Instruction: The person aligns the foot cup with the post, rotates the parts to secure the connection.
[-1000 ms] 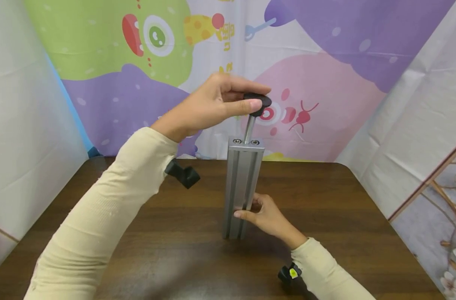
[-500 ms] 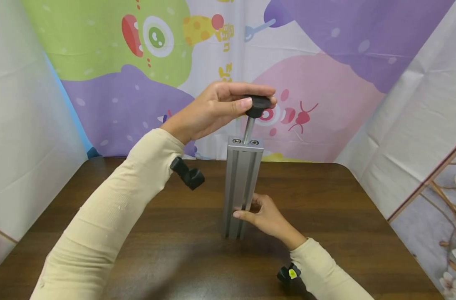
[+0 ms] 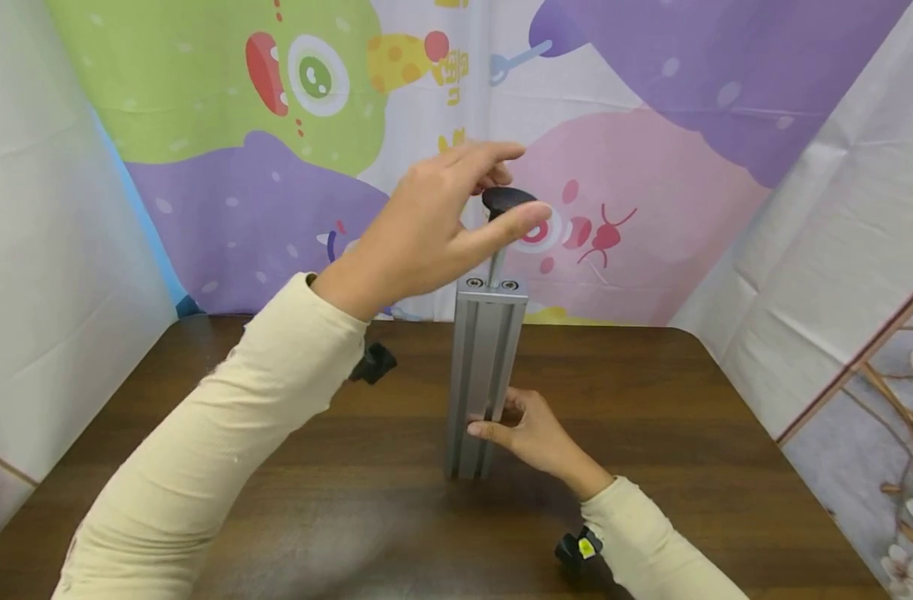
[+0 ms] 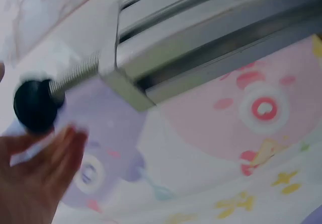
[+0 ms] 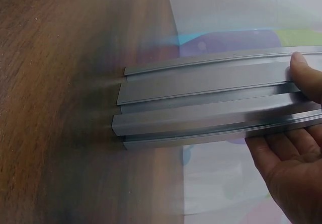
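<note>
An aluminium profile [image 3: 486, 375] with long grooves stands upright on the table, a plate with two screws on its top end. From that plate rises a threaded rod [image 4: 75, 75] topped by a round black levelling foot [image 3: 507, 198]. My left hand [image 3: 426, 221] is around this foot with fingers spread, the thumb in front and the other fingers raised behind it. In the left wrist view its blurred fingertips lie just beside the black foot [image 4: 37, 105]. Low on the profile, my right hand [image 3: 535, 433] grips it, thumb on the near face and fingers behind.
The brown wooden table [image 3: 314, 517] carries the profile's lower end. Behind it hangs a cartoon-printed cloth [image 3: 614, 167], with white cloth walls at both sides. A black mount [image 3: 374, 362] sits on the left wrist, and another mount [image 3: 576, 547] on the right.
My left hand has turned about the levelling foot: its fingers have lifted off and spread, and the thumb has swung across the front. My right hand and the profile have stayed in place.
</note>
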Motion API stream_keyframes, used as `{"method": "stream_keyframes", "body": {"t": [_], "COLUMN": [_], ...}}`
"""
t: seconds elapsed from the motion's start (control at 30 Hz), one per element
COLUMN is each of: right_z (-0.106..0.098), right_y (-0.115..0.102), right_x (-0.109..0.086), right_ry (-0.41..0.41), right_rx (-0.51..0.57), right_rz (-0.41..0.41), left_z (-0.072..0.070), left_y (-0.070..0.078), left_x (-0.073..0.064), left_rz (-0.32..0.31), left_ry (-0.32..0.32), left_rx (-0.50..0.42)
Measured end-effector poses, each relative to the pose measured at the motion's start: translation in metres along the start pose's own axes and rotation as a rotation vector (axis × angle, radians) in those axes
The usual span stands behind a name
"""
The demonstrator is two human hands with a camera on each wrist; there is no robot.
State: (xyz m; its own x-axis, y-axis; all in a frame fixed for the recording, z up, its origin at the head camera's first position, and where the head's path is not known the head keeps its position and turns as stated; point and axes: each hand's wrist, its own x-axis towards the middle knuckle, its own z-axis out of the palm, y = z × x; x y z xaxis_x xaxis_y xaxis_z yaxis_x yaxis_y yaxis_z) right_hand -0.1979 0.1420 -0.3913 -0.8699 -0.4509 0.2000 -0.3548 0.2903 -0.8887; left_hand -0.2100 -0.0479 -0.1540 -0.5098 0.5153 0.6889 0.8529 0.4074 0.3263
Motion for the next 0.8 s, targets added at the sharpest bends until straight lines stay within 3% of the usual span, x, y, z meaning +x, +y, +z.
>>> {"method": "stream_keyframes", "body": {"t": [0.07, 0.13, 0.23, 0.3, 0.4, 0.5, 0.67, 0.8], "right_z": [-0.001, -0.001, -0.001, -0.001, -0.001, -0.001, 0.0, -0.001], "right_y": [0.001, 0.002, 0.004, 0.004, 0.003, 0.003, 0.003, 0.003], "right_x": [0.0, 0.001, 0.001, 0.001, 0.0, 0.0, 0.001, 0.001], "right_ry": [-0.005, -0.006, -0.006, -0.006, -0.002, 0.006, 0.007, -0.007], "right_rx": [0.013, 0.028, 0.043, 0.053, 0.05, 0.032, 0.018, 0.022], "right_rz": [-0.002, 0.001, 0.011, 0.016, 0.013, 0.012, 0.014, 0.015], "left_z": [0.004, 0.008, 0.011, 0.01, 0.006, 0.004, 0.003, 0.002], "left_y": [0.008, 0.012, 0.012, 0.01, 0.003, -0.006, -0.019, -0.026], "left_x": [-0.002, -0.004, -0.004, -0.003, 0.0, 0.002, 0.002, 0.004], "left_rz": [0.043, 0.077, 0.109, 0.115, 0.113, 0.082, 0.014, 0.004], "left_ry": [0.12, 0.21, 0.26, 0.257, 0.205, 0.096, -0.085, -0.192], "left_rx": [0.197, 0.286, 0.334, 0.3, 0.155, -0.049, -0.475, -0.794]}}
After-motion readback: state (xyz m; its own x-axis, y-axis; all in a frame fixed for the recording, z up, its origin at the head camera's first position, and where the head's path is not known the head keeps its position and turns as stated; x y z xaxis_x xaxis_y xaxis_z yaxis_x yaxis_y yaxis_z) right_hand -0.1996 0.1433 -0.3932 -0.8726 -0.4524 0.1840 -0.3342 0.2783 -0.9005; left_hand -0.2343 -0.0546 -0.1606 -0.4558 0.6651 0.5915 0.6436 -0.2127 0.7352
